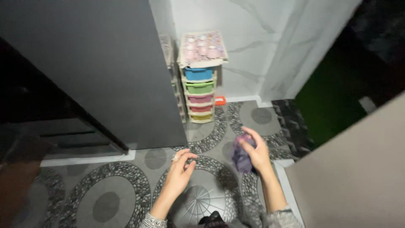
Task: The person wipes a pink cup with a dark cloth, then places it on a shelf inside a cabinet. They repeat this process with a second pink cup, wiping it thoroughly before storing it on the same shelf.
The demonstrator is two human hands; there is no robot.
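Head view, the only one. We look down at a tiled floor [105,198] patterned with pebble rings.

Our right hand [255,154] is clenched around a crumpled purple cloth [241,158]. The fingers wrap its upper part and the rest bunches below the palm. The cloth sits in the air right of centre, above the floor and touching nothing else.

Our left hand [180,171] is near it but apart. Its fingers are loosely curled with thumb and forefinger close together. Something small and pale shows at the fingertips; we cannot tell whether it is held or is a ring.

On the far side, a narrow drawer tower [200,90] with blue, green, pink, red and yellow drawers stands against the white marbled wall [253,42]. A tray of small pink items sits on top. A dark door panel [105,71] fills the left, and a pale surface [358,169] cuts across the near right.

Judgement: to handle the cloth well, we should bring the left hand across to take a free edge. The wad then opens between both hands rather than dropping to the floor.
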